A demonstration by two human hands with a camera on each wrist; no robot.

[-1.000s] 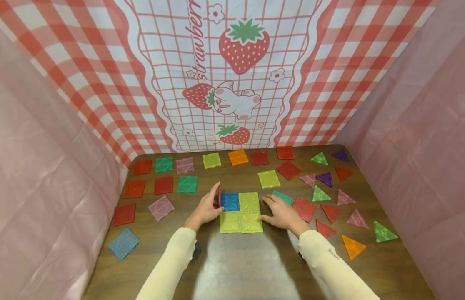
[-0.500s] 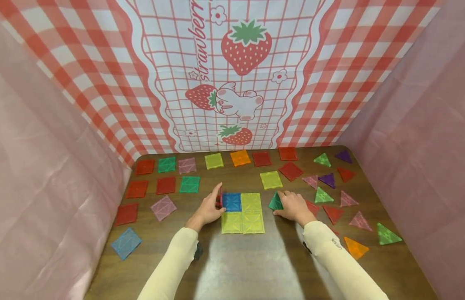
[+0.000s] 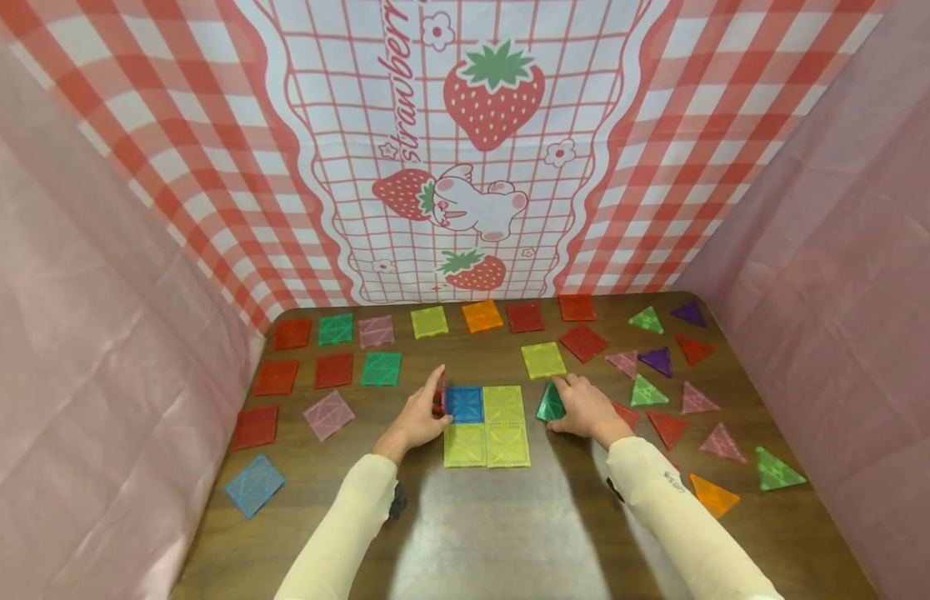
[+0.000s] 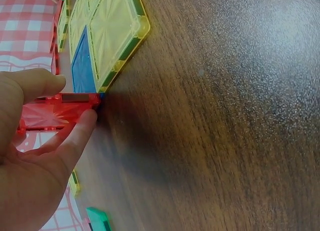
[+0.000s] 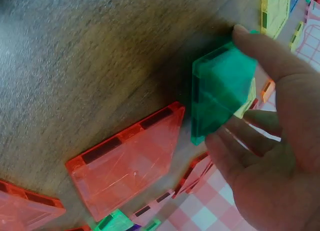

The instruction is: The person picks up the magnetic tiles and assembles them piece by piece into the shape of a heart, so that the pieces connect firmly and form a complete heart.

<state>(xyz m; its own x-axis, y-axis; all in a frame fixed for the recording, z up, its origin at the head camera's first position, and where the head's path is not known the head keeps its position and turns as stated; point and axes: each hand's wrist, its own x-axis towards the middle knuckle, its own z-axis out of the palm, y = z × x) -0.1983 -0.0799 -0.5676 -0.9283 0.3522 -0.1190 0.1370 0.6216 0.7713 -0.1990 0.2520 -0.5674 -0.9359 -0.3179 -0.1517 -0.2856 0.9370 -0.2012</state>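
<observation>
My left hand (image 3: 416,421) pinches a red magnetic tile (image 4: 50,113) between thumb and fingers, holding it upright along the left edge of a flat blue square tile (image 3: 465,405). That blue piece and several yellow square tiles (image 3: 507,444) form a two-by-two block on the table. To the right of the block, my right hand (image 3: 585,410) grips a green magnetic tile (image 5: 220,91) by its edges, tilted up from the wood. Beneath and beside this hand lies a red square tile (image 5: 130,161), partly covered in the head view.
Loose square tiles lie at the left and back, among them a pink one (image 3: 329,415), a light blue one (image 3: 255,486) and an orange one (image 3: 482,316). Triangle tiles, such as an orange one (image 3: 712,497), are scattered at right. Checked cloth (image 3: 240,150) hangs behind.
My right hand has moved from the block's edge to the right, taken hold of the green tile and tilted it up. The left hand keeps its grip on the red tile.
</observation>
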